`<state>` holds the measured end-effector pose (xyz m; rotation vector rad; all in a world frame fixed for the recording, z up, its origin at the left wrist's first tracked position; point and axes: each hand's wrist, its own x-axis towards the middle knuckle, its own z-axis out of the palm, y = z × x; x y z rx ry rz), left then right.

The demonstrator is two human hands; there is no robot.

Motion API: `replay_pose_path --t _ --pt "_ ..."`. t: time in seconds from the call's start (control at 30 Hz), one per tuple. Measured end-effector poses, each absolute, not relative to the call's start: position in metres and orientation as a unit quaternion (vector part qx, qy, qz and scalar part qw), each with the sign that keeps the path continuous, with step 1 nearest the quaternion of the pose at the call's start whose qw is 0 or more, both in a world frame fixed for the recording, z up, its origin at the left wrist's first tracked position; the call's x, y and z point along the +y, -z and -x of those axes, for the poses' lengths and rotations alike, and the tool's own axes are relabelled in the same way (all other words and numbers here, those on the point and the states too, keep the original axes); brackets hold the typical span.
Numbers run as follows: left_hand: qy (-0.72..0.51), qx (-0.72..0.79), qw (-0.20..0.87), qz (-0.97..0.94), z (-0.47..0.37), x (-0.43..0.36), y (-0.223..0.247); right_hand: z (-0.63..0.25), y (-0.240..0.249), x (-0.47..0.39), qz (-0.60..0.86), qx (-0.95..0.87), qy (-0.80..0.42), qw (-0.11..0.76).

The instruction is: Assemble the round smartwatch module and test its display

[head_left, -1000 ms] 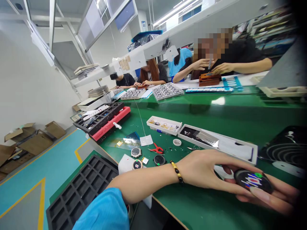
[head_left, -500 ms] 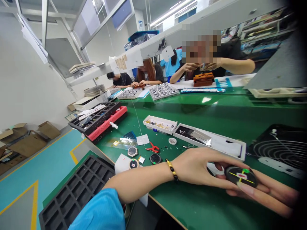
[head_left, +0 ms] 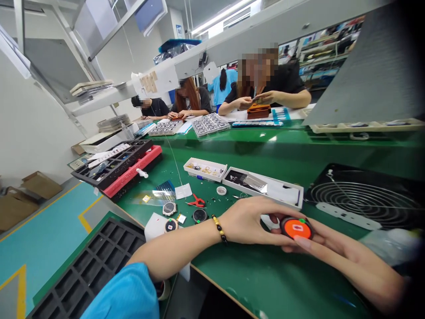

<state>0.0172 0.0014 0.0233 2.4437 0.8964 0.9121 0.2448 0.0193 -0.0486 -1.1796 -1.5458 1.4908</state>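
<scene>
A round watch-like device [head_left: 296, 228] with a lit orange screen and a green dot sticker is held between both hands above the green table. My left hand [head_left: 247, 221], with a beaded bracelet at the wrist, grips its left side between fingers and thumb. From the right, my right hand [head_left: 327, 248] holds the device, its thumb at the lower edge of the screen. On the table to the left lie a dark round watch [head_left: 199, 215], a silver-rimmed one [head_left: 169, 208] and one with a green dot [head_left: 171, 225]. Red clippers [head_left: 198, 201] lie just behind them.
Two white trays [head_left: 205, 169] [head_left: 265, 188] of small parts stand behind my hands. A fan grille [head_left: 352, 192] is at the right, a black compartment tray [head_left: 96, 266] at the lower left. A red bar [head_left: 133, 172] borders another tray. Several people sit across the bench.
The device's screen has turned from black with yellow-green lines to solid orange. The view has shifted, so both hands and the table appear further left. Both hands still hold the device.
</scene>
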Motion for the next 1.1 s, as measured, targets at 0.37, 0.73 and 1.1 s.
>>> replay_pose_path --t 0.37,0.73,1.1 --pt "-0.361 0.310 0.175 -0.862 -0.020 -0.003 -0.027 -0.239 0.021 0.007 0.363 -0.612 -0.617 0.336" --pt "-0.371 0.334 0.201 -0.843 -0.022 -0.007 -0.025 -0.235 0.010 -0.002 0.266 -0.610 -0.654 0.360" --pt "-0.373 0.350 0.210 -0.833 -0.024 -0.008 -0.028 -0.235 0.009 -0.002 0.265 -0.609 -0.655 0.361"
